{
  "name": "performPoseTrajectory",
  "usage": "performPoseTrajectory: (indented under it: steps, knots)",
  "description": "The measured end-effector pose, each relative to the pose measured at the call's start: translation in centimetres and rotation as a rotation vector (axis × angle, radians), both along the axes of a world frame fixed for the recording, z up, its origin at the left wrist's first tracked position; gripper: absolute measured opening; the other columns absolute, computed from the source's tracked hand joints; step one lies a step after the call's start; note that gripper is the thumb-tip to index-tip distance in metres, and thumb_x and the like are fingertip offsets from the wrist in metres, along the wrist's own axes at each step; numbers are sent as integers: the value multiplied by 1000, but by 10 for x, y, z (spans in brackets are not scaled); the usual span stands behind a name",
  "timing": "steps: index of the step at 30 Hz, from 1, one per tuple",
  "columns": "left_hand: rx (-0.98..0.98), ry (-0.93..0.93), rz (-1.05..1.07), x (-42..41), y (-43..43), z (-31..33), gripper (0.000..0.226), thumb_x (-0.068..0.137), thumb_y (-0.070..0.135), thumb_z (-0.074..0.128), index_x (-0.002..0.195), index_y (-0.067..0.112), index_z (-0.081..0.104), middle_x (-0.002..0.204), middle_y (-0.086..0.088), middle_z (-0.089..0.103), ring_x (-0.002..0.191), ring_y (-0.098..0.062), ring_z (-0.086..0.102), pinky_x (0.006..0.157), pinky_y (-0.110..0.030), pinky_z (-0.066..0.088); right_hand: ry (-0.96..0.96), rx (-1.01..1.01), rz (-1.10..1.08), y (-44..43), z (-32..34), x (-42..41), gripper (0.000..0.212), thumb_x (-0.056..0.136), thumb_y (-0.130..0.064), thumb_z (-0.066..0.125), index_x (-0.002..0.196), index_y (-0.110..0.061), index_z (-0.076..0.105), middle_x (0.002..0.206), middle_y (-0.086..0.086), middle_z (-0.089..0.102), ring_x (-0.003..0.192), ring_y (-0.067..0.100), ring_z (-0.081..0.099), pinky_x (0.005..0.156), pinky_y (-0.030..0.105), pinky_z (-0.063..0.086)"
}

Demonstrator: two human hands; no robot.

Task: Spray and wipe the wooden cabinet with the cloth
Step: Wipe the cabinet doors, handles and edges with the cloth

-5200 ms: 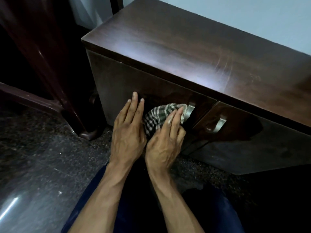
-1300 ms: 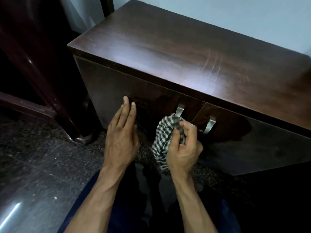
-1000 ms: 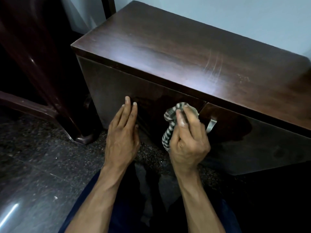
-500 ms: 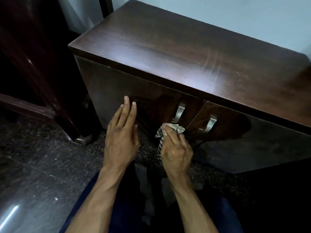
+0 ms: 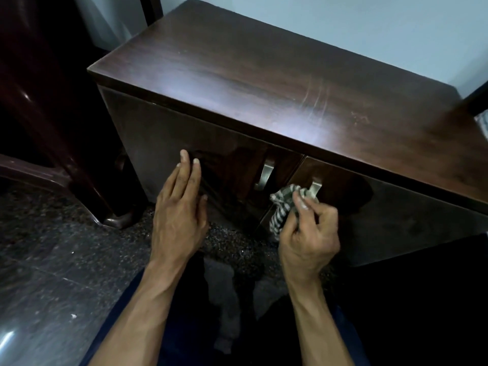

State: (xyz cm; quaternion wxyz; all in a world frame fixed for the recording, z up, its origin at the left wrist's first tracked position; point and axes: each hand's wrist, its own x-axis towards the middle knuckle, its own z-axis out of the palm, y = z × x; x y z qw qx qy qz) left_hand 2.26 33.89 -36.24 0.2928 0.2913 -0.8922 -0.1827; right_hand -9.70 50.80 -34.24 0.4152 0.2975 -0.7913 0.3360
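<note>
The dark wooden cabinet [image 5: 264, 75] stands against a pale wall, with two doors and a metal handle on each. My right hand [image 5: 309, 233] is shut on a bunched green-and-white checked cloth [image 5: 284, 204] and presses it against the lower end of the right door's handle [image 5: 314, 188]. My left hand [image 5: 179, 207] lies flat with fingers together on the left door [image 5: 163, 138], left of its handle [image 5: 265, 173]. No spray bottle is in view.
A dark glossy chair or furniture leg [image 5: 79, 167] stands close to the cabinet's left side. The floor [image 5: 52, 273] is dark speckled stone. My knees in dark blue trousers [image 5: 184, 326] are low in the frame. A dark object edge [image 5: 478, 101] shows at the far right.
My right hand has carried the cloth from below the left door's handle across to the right door's handle. My left hand has stayed flat on the left door.
</note>
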Motion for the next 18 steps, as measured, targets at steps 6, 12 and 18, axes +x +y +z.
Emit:
performPoseTrajectory:
  steps: [6,12,18]
  knots:
    - [5,-6,8,-1,2,3,69,91,8,59,154,9,29,166,-8,14,148,-29,28,116,-46,33,-7,-95,-30,-4,17,-12,19,99,-4,60,102,-6,79,89,14,66,81,23,67,71,32,59]
    - [3,10,4,-2,4,4,68,92,11,56,153,6,28,165,-11,13,148,-30,28,118,-45,32,-62,-185,17,-3,14,-8,17,98,-2,62,102,-3,79,100,16,71,93,22,69,84,29,60]
    - [-1,8,8,-3,5,3,69,90,6,60,152,3,29,165,-14,13,148,-30,27,120,-39,27,-71,-242,-17,-3,17,-12,18,95,5,63,107,2,76,97,16,71,92,20,69,88,14,53]
